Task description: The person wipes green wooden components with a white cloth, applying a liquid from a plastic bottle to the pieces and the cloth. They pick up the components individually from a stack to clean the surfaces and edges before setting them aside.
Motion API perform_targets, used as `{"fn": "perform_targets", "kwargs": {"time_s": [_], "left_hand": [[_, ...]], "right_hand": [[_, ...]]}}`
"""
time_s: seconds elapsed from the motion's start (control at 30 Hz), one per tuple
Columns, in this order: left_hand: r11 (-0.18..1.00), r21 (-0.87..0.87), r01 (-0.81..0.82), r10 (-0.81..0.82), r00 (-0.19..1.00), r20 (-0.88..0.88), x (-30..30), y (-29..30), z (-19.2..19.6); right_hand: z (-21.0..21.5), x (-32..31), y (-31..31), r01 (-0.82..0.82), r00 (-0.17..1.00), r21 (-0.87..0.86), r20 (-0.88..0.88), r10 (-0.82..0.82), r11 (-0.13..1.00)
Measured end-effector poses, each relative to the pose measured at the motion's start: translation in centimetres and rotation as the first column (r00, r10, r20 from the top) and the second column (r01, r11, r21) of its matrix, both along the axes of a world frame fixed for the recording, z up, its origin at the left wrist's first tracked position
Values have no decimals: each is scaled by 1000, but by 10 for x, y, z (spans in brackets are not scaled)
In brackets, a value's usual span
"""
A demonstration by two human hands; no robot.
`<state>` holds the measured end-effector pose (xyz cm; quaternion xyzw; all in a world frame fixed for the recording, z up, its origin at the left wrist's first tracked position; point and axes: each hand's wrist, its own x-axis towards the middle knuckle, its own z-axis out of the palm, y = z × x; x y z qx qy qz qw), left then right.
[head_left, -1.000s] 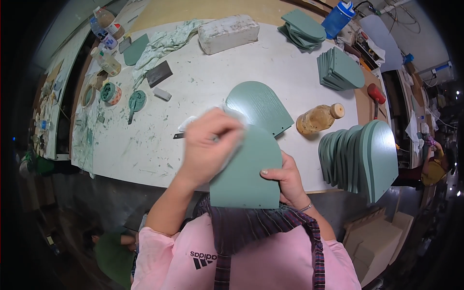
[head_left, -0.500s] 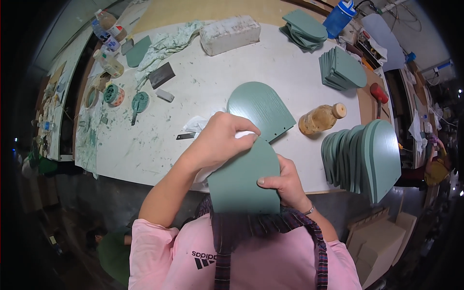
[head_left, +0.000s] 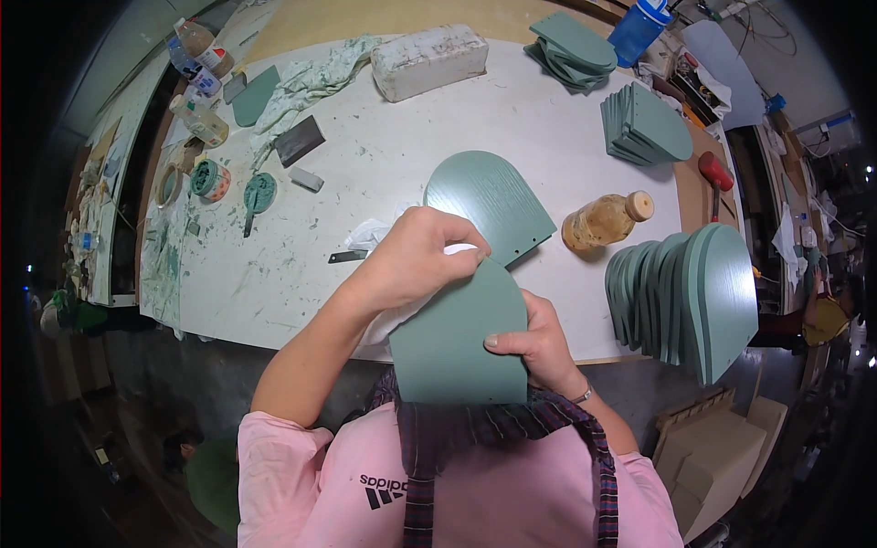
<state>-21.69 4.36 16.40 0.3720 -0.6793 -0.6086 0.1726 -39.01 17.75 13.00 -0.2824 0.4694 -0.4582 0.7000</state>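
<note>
A green round-topped panel (head_left: 457, 342) is held tilted in front of my chest, over the table's near edge. My right hand (head_left: 541, 342) grips its right side, thumb on the face and fingers behind. My left hand (head_left: 427, 256) pinches a white cloth (head_left: 393, 320) against the panel's curved top edge; part of the cloth hangs behind the panel. Just beyond lies another green panel (head_left: 489, 201), flat, with small holes along its straight edge. A putty blade (head_left: 345, 258) and a crumpled white wipe (head_left: 367, 235) lie beside my left hand.
To the right stand a bottle of amber liquid (head_left: 598, 224) and a row of green panels (head_left: 681, 297). More panel stacks (head_left: 644, 128) are at the far right, near a red mallet (head_left: 715, 173). A white block (head_left: 429, 62), sanding block (head_left: 300, 142) and putty tub (head_left: 210, 181) are further off.
Both hands stay in nearly the same place on the panel. My left hand, with the cloth, has shifted very slightly along the top edge; the view has moved a little.
</note>
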Motion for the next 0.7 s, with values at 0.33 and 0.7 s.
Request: {"fn": "perform_targets", "kwargs": {"time_s": [0.33, 0.7], "left_hand": [[998, -65, -21, 25, 998, 65, -1, -6, -1], [907, -41, 418, -404, 896, 186, -59, -24, -21]], "right_hand": [[-52, 17, -28, -194, 969, -97, -175, 175, 976], [-68, 2, -2, 331, 924, -404, -42, -379, 853]]}}
